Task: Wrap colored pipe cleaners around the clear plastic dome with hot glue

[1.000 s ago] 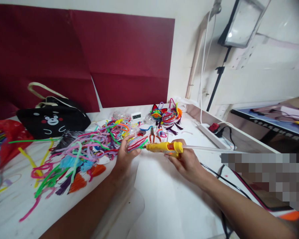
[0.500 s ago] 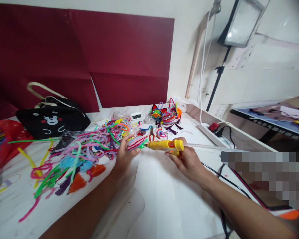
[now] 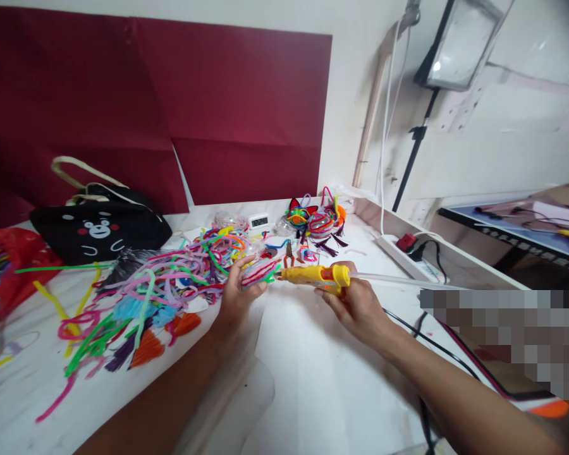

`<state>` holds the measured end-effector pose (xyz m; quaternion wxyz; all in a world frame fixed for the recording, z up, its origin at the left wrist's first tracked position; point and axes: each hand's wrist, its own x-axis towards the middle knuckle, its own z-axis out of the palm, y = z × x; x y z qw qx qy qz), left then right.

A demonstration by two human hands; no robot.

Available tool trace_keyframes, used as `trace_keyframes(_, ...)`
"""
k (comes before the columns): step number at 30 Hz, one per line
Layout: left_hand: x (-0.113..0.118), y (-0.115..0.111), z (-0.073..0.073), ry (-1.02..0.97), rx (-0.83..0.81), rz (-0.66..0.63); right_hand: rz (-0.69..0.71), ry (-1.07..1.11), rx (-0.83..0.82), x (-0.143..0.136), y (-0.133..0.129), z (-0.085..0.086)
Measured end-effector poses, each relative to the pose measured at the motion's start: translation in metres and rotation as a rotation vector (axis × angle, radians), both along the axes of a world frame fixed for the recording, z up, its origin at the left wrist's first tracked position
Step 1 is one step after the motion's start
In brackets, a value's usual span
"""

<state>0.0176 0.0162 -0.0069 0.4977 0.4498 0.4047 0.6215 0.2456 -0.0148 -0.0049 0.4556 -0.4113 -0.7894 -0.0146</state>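
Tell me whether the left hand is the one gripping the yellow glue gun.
No, the right hand grips the yellow glue gun.

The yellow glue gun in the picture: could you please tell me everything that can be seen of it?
The yellow glue gun looks plastic, with a small dark nozzle and a clear, long glue stick running out of its rear. Held roughly level above the white tabletop by the right hand, it points at the striped, fuzzy craft piece; whether they touch is unclear. The hand hides its handle.
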Motion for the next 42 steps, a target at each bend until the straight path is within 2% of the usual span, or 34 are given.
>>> trace_keyframes(15, -0.0005, 0.0007, -0.0019, 0.001, 0.011, -0.010, 0.035, -0.026, -0.005, -0.0032, -0.0050, 0.0024)
trace_keyframes(31, 0.0007, -0.0028, 0.0016, -0.005, 0.019, 0.001, -0.054, -0.043, 0.024, -0.0013, -0.0025, 0.0008)
trace_keyframes(42, -0.0012, 0.0004, -0.0016, 0.004, 0.014, -0.001, 0.009, -0.041, 0.015, -0.0052, -0.0073, 0.0038)
